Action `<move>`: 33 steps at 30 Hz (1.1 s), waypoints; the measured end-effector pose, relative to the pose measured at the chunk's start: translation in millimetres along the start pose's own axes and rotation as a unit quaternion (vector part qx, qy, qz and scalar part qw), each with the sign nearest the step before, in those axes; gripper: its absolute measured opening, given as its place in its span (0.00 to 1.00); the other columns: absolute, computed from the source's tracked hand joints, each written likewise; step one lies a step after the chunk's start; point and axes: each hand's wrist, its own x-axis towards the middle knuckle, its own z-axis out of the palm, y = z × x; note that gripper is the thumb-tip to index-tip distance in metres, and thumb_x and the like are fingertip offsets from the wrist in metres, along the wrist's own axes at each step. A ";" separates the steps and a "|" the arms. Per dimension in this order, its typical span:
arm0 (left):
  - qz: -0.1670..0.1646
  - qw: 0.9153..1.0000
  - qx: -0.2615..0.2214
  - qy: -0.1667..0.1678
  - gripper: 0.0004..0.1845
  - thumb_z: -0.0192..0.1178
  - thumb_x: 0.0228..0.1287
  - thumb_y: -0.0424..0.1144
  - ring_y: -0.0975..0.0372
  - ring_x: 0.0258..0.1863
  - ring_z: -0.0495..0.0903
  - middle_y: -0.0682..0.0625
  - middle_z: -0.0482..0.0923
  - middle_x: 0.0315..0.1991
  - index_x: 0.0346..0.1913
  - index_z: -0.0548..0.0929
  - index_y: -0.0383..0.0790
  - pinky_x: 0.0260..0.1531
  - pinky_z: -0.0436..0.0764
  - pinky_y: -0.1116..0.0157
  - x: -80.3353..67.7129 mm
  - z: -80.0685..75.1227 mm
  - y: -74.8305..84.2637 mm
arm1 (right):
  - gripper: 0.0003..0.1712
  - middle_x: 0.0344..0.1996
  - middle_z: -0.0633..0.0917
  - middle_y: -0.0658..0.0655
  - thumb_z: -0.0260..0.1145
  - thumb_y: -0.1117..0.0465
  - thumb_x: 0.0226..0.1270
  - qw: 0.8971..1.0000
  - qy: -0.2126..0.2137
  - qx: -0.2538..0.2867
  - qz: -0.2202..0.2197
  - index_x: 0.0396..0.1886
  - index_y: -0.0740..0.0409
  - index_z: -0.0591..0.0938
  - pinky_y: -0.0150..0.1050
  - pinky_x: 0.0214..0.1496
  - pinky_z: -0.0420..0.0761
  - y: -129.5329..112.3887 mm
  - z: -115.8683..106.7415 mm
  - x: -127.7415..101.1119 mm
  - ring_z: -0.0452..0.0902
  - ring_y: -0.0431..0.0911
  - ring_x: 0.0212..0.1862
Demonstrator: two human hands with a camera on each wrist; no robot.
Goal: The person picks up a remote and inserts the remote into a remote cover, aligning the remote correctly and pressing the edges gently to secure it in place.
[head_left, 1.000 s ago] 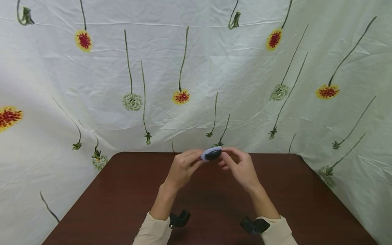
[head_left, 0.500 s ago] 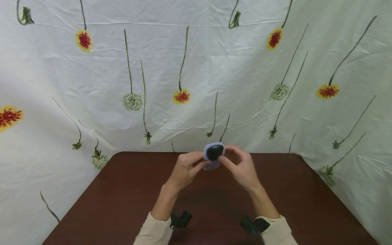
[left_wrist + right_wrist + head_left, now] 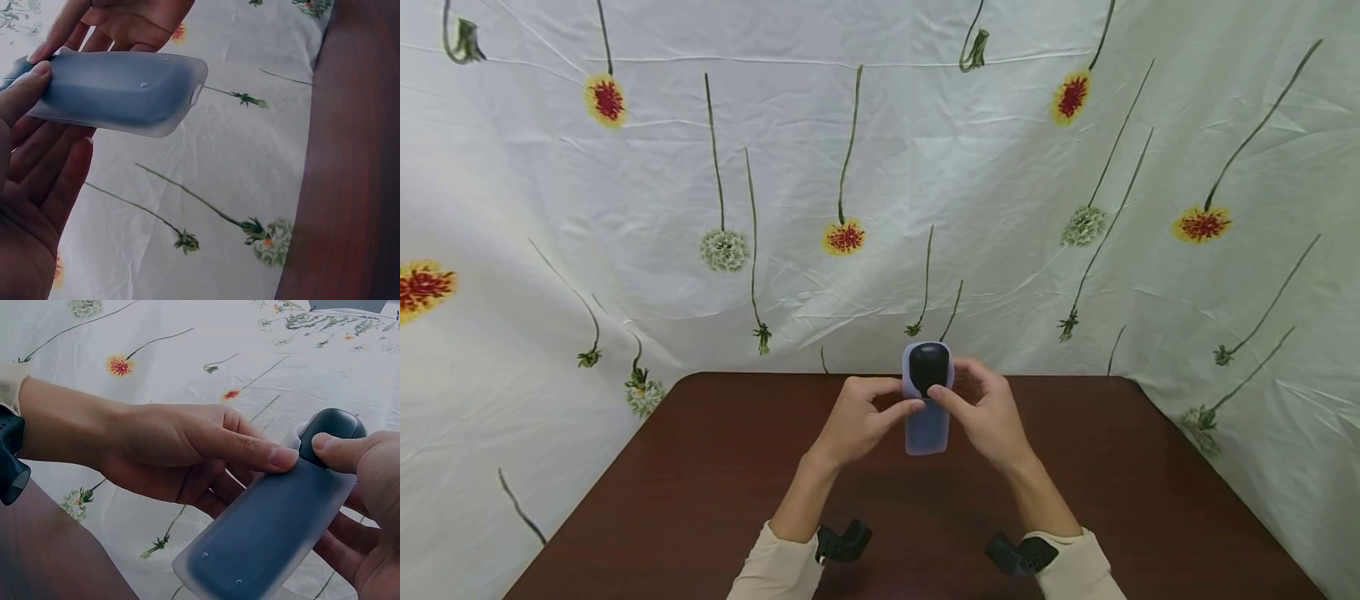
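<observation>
Raised over the far part of the table is a slim handheld device with a dark, rounded end (image 3: 928, 364), inside a frosted, bluish translucent sleeve (image 3: 927, 433). My left hand (image 3: 857, 417) pinches its left side, the thumb lying on the sleeve at the edge of the dark part. From the other side my right hand (image 3: 988, 417) grips it, thumb pressed on the dark end (image 3: 342, 423) and fingers behind. In the left wrist view the sleeve (image 3: 125, 87) shows small raised dots and a hole in its end.
A dark reddish-brown table (image 3: 737, 483) lies below the hands. Behind it and along its sides hangs a white cloth (image 3: 985, 192) printed with flowers. Each wrist carries a black camera mount, the left mount (image 3: 844, 540) and the right mount (image 3: 1021, 553).
The device has tilted up from nearly edge-on, so its dark end and then the long sleeve below come into view. Both hands keep hold, the thumbs shifting slightly over its face.
</observation>
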 end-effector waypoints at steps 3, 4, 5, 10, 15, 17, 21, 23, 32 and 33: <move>-0.035 0.999 -0.013 0.016 0.08 0.74 0.62 0.31 0.62 0.33 0.87 0.51 0.89 0.37 0.44 0.91 0.37 0.32 0.85 0.63 -0.6 0.0 2.1 | 0.16 0.46 0.87 0.60 0.72 0.72 0.67 1.000 0.008 0.012 0.012 0.54 0.66 0.83 0.41 0.50 0.84 -0.4 1.5 0.1 0.85 0.50 0.49; -0.043 0.999 -0.016 0.024 0.09 0.75 0.61 0.30 0.61 0.34 0.88 0.51 0.89 0.37 0.45 0.91 0.36 0.34 0.86 0.63 -0.7 -0.1 2.6 | 0.16 0.46 0.87 0.60 0.72 0.72 0.67 1.000 0.010 0.016 0.015 0.53 0.66 0.83 0.41 0.49 0.84 -0.3 1.9 0.3 0.85 0.51 0.48; -0.047 0.998 -0.012 0.034 0.11 0.75 0.60 0.30 0.61 0.34 0.87 0.51 0.89 0.37 0.46 0.91 0.36 0.33 0.86 0.63 -0.5 -0.3 3.4 | 0.16 0.46 0.87 0.61 0.73 0.72 0.67 1.000 0.012 0.019 0.019 0.53 0.66 0.83 0.41 0.49 0.84 -0.2 2.3 0.4 0.85 0.51 0.47; -0.032 0.995 0.009 0.098 0.21 0.76 0.55 0.22 0.52 0.34 0.88 0.40 0.85 0.38 0.53 0.85 0.28 0.35 0.87 0.57 3.1 -2.3 15.2 | 0.15 0.44 0.87 0.61 0.73 0.71 0.66 0.999 0.024 0.018 0.033 0.52 0.67 0.83 0.42 0.49 0.84 1.0 4.0 1.2 0.85 0.51 0.46; 0.011 0.990 0.015 0.142 0.25 0.73 0.53 0.17 0.46 0.37 0.85 0.35 0.79 0.40 0.56 0.81 0.25 0.35 0.87 0.55 8.4 -4.1 33.8 | 0.15 0.43 0.87 0.62 0.74 0.71 0.65 0.998 0.032 0.014 0.046 0.50 0.68 0.84 0.41 0.48 0.84 1.1 6.5 1.5 0.85 0.50 0.46; 0.023 0.989 0.016 0.148 0.23 0.74 0.53 0.18 0.48 0.38 0.83 0.38 0.80 0.42 0.54 0.83 0.26 0.34 0.87 0.58 8.1 -3.5 29.0 | 0.15 0.43 0.87 0.63 0.74 0.71 0.65 0.998 0.033 0.018 0.049 0.50 0.68 0.83 0.40 0.48 0.84 0.8 7.5 1.4 0.84 0.50 0.45; 0.019 0.989 0.019 0.146 0.20 0.75 0.55 0.20 0.51 0.38 0.83 0.41 0.80 0.45 0.52 0.87 0.29 0.34 0.87 0.60 6.9 -0.7 16.9 | 0.15 0.43 0.87 0.63 0.74 0.71 0.65 0.998 0.035 0.023 0.048 0.50 0.69 0.83 0.40 0.48 0.84 -0.4 8.7 1.2 0.84 0.50 0.45; 0.007 0.990 0.013 0.143 0.19 0.75 0.57 0.22 0.51 0.38 0.84 0.39 0.81 0.45 0.52 0.88 0.30 0.35 0.88 0.58 5.9 -0.6 15.1 | 0.15 0.43 0.87 0.63 0.74 0.71 0.65 0.998 0.035 0.022 0.048 0.50 0.68 0.83 0.40 0.48 0.84 -0.5 9.1 1.1 0.84 0.50 0.45; -0.047 0.992 -0.053 0.106 0.15 0.70 0.65 0.25 0.53 0.41 0.83 0.40 0.82 0.45 0.54 0.87 0.27 0.43 0.87 0.54 4.3 -4.3 14.8 | 0.15 0.45 0.87 0.63 0.73 0.70 0.68 0.999 0.025 0.025 0.040 0.52 0.68 0.82 0.41 0.49 0.84 0.5 9.4 -0.4 0.85 0.52 0.45; -0.054 0.992 -0.060 0.100 0.14 0.70 0.66 0.26 0.54 0.42 0.84 0.40 0.82 0.45 0.54 0.87 0.27 0.43 0.87 0.56 4.4 -4.7 15.3 | 0.15 0.46 0.87 0.63 0.73 0.70 0.68 0.999 0.025 0.026 0.038 0.52 0.68 0.82 0.41 0.49 0.84 0.5 9.3 -0.5 0.85 0.52 0.45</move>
